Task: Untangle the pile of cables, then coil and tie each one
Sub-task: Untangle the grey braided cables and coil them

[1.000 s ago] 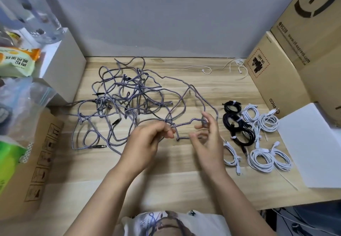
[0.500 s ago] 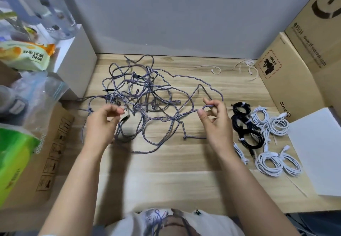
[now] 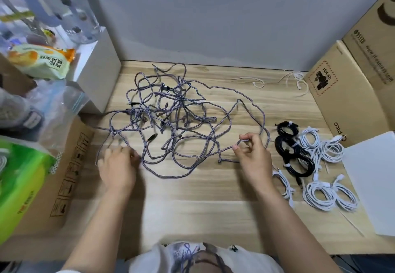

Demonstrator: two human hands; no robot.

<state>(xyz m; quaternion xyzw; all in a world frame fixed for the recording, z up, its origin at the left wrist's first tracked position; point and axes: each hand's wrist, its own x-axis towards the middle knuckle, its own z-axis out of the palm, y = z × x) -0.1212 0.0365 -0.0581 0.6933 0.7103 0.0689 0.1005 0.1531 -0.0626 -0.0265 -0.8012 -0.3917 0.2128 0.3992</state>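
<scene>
Head view: a tangle of grey braided cables [image 3: 171, 119] sprawls across the middle of the wooden table [image 3: 192, 208], with the right hand [image 3: 253, 157] pinching one strand at the pile's right edge. The left hand [image 3: 118, 166] sits at the pile's near-left edge, blurred, fingers apparently curled on a strand. Coiled, tied white cables [image 3: 320, 193] and black cables [image 3: 292, 151] lie just right.

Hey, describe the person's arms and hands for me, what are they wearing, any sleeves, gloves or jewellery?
Both arms are bare along all of their visible length: no sleeves reach the forearms. The left hand and right hand wear no gloves, and no rings, watch or bracelets show. At the bottom edge a white top with a dark printed graphic is visible on the torso. The left hand is slightly blurred.
</scene>
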